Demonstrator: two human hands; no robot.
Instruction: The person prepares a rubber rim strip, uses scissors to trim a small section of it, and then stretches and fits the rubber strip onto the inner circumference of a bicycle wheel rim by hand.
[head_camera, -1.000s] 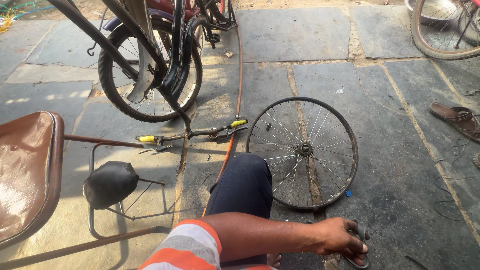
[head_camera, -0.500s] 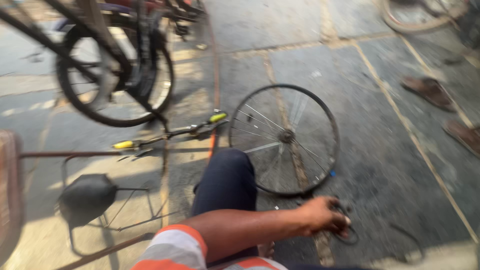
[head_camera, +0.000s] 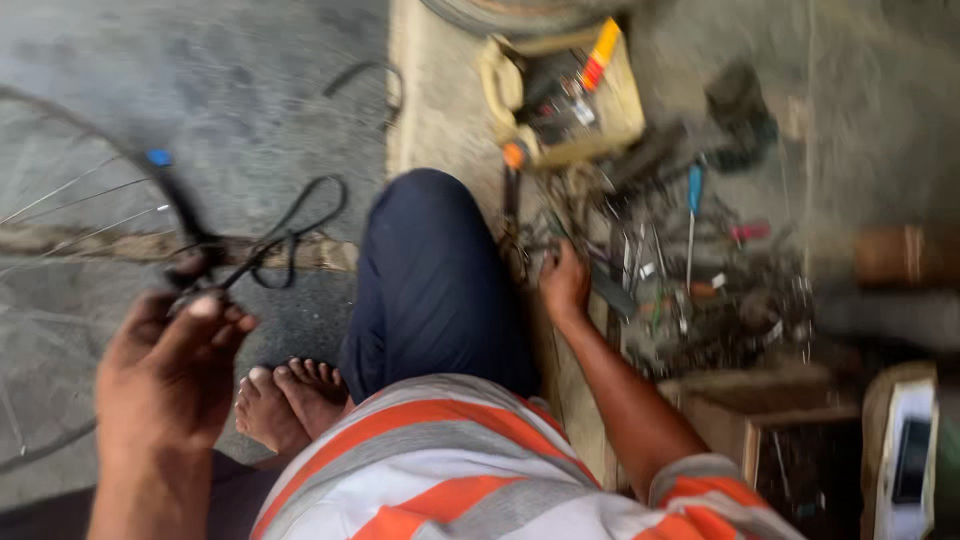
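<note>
My left hand (head_camera: 170, 370) is raised at the lower left, its fingers pinched on the end of a thin black rubber strip (head_camera: 290, 235) that loops over the stone floor. Just behind it lies a spoked bicycle wheel (head_camera: 165, 195) with a blue valve cap. My right hand (head_camera: 565, 285) reaches past my navy-trousered knee (head_camera: 430, 290) into a heap of hand tools (head_camera: 690, 290) on the ground. Its fingers curl among the tools, and blur hides whether they hold one.
A yellow box (head_camera: 620, 110) with tools in it stands behind the heap. A blue-handled screwdriver (head_camera: 692, 200) lies in the heap. My bare feet (head_camera: 285, 395) rest by the wheel. Wooden boxes (head_camera: 800, 440) sit at the lower right.
The view has swung right, from the bicycle and the wheel to the tool heap. My left hand has lifted the black strip off the floor, and my right hand now reaches into the tools.
</note>
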